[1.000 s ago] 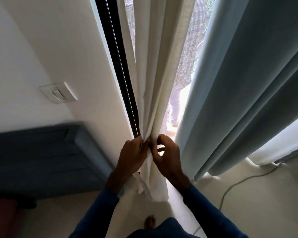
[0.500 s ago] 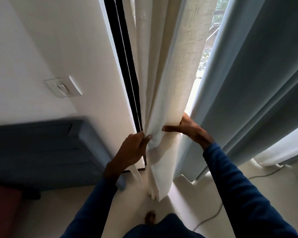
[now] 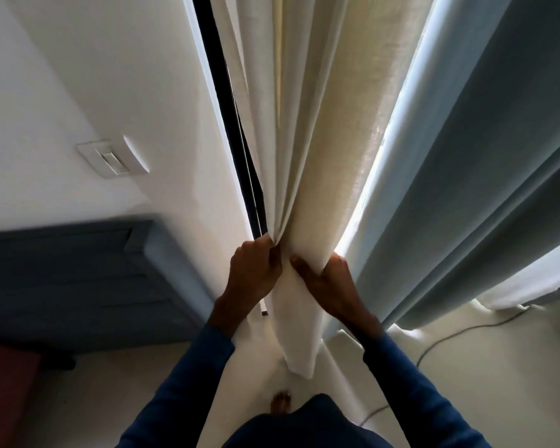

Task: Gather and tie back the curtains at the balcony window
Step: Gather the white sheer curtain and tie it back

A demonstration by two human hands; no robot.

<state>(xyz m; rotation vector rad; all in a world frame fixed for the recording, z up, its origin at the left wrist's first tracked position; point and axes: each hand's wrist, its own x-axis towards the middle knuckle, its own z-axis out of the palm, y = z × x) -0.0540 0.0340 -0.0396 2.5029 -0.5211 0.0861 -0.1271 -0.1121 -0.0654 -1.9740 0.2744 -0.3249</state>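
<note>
Left hand point(image 3: 254, 273) and right hand point(image 3: 328, 281) both close around the cream curtain point(image 3: 320, 176) beside the dark window frame point(image 3: 230, 124), bunching its folds, apparently for tying; no tie-back visible.

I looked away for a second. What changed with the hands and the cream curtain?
The right hand swung back in and now cups the bunched cream sheer curtain from the right, tightening it. The left hand kept its grip; the grey-blue heavy curtain stayed hanging.
</note>
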